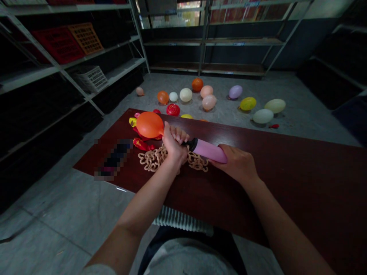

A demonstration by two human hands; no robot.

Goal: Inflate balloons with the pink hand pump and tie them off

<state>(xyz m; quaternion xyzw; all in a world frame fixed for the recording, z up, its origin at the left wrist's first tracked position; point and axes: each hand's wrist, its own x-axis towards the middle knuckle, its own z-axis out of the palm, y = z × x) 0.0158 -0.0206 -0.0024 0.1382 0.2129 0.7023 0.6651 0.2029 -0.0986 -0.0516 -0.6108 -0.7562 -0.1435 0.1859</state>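
An inflated orange balloon (149, 125) points left over the dark red table. My left hand (174, 143) is closed around its neck, at the black nozzle end of a pink hand pump (210, 151); the nozzle tip is hidden by my fingers. Wrapped round the far end of the pump's pink barrel is my right hand (239, 162). Beneath my left hand lies a heap of tan, curled balloon-like pieces (153, 159). Limp red balloons (142, 144) and a yellow balloon (132, 122) rest beside and behind the orange one.
The dark red table (301, 179) spans the middle. A pixelated object (114, 158) lies at its left end. Several inflated balloons, such as a yellow balloon (247, 104), are on the floor beyond. Metal shelves (235, 42) stand behind, and a white basket (96, 79) sits on the left shelf.
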